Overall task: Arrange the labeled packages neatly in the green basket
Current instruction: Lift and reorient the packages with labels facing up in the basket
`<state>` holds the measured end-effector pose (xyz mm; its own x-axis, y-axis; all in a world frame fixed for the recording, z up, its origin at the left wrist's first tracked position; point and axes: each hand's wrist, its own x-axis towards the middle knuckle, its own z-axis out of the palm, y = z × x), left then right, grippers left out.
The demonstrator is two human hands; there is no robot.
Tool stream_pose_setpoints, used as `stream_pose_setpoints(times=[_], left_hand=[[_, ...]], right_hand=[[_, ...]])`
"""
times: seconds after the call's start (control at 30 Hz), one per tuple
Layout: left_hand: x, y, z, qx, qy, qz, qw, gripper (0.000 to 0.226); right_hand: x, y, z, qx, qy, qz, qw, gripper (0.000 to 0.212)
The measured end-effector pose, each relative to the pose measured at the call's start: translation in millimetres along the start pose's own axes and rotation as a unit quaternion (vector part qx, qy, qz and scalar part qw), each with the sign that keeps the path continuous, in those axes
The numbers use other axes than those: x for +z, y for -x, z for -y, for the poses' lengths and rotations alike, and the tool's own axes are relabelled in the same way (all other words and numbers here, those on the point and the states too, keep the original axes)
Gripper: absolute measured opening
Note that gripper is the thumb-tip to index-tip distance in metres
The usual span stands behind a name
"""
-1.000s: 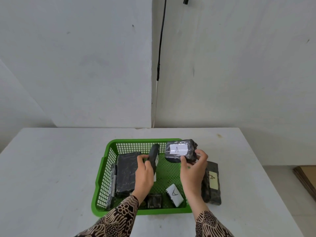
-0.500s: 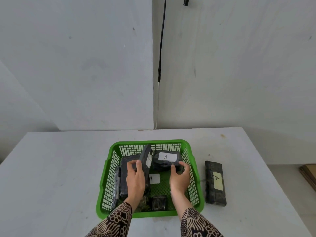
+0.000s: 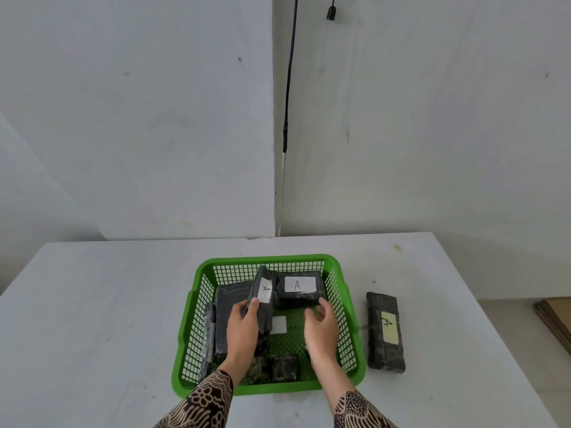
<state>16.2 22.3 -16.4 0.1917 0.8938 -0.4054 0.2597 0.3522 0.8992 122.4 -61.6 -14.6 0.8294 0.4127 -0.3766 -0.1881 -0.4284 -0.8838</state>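
Observation:
A green mesh basket (image 3: 343, 304) sits on the white table in front of me. My left hand (image 3: 242, 327) grips a thin black package (image 3: 262, 296) with an "A" label, held on edge in the basket's middle. A chunky black package (image 3: 298, 290) labeled "A" lies at the basket's far right. My right hand (image 3: 321, 325) hovers just below it, fingers apart, holding nothing. A flat black package (image 3: 227, 307) lies on the basket's left side, and small dark packages (image 3: 284, 367) rest at the near edge.
A long black package (image 3: 384, 330) with a yellowish "A" label lies on the table right of the basket. A white label (image 3: 278, 324) shows on the basket floor. A black cable (image 3: 289, 88) hangs down the wall corner behind the table.
The chunky package went from my right hand, above the rim, down into the basket's far right. My right hand has let go and drawn back. My left hand still holds the thin package.

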Motion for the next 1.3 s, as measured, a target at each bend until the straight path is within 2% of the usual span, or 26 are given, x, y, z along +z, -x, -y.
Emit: stream_pose_setpoints(times=[0.07, 0.13, 0.2, 0.27, 0.4, 0.53, 0.67, 0.8, 0.9, 1.07, 1.13, 1.23, 1.3], left_hand=[[1, 3, -4, 0.010, 0.025, 0.018, 0.999, 0.023], [4, 7, -7, 0.014, 0.050, 0.042, 0.998, 0.020], [7, 11, -9, 0.019, 0.062, 0.073, 0.995, 0.017], [8, 16, -10, 0.033, 0.064, 0.097, 0.993, 0.012], [5, 20, -11, 0.060, 0.044, 0.124, 0.989, 0.008], [0, 19, -11, 0.073, -0.005, 0.157, 0.985, 0.011], [-8, 13, -6, 0.084, -0.051, 0.125, 0.987, 0.017], [-13, 11, -8, 0.074, 0.010, 0.121, 0.990, 0.039], [-14, 9, -12, 0.069, 0.043, 0.122, 0.989, 0.045], [-14, 5, -10, 0.082, -0.040, 0.131, 0.987, 0.020], [-15, 6, -8, 0.090, -0.045, 0.113, 0.988, 0.012], [-15, 6, -5, 0.085, -0.041, 0.087, 0.992, 0.010], [-15, 6, -4, 0.088, -0.045, 0.077, 0.992, 0.010]], right_hand=[[-4, 9, 5, -0.035, -0.017, 0.037, 0.999, 0.030], [-7, 17, 12, -0.052, -0.030, 0.120, 0.991, 0.020], [-8, 23, 18, -0.050, -0.046, 0.185, 0.980, 0.018], [-8, 25, 19, -0.063, -0.036, 0.196, 0.978, 0.026], [-13, 25, 19, -0.080, -0.005, 0.175, 0.981, 0.035], [-22, 22, 19, -0.089, 0.014, 0.159, 0.983, 0.032], [-33, 13, 21, -0.116, 0.071, 0.120, 0.983, 0.030], [-45, 7, 18, -0.140, 0.148, 0.118, 0.972, 0.027], [-48, 6, 13, -0.171, 0.192, 0.127, 0.958, 0.030], [-48, 7, 6, -0.204, 0.207, 0.108, 0.951, 0.030], [-48, 8, 5, -0.230, 0.221, 0.071, 0.945, 0.025], [-47, 13, 5, -0.289, 0.244, 0.002, 0.926, 0.025], [-46, 17, 4, -0.359, 0.273, -0.036, 0.892, 0.028]])
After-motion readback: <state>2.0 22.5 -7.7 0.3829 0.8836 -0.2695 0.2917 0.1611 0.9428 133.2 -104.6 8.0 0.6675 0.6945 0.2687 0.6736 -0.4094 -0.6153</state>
